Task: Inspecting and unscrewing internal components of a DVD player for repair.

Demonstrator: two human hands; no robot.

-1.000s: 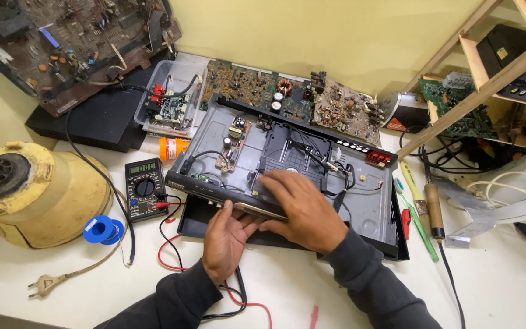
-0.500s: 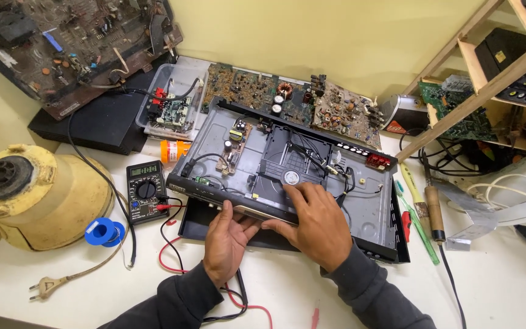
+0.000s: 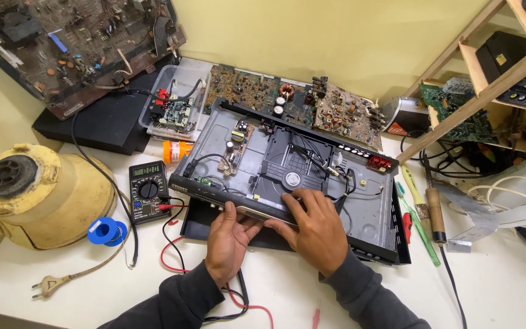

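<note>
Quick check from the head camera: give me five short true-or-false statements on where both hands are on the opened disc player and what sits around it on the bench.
1. The right hand lies on the disc tray inside the opened disc player. True.
2. The left hand holds the multimeter. False: it grips the player's front edge; the multimeter lies apart, to the left.
3. A blue solder spool sits beside the yellow housing. True.
4. The player's top cover is on. False: its inside and wiring are exposed.
5. The soldering iron is in the right hand. False: it lies on the bench, right of the player.
</note>
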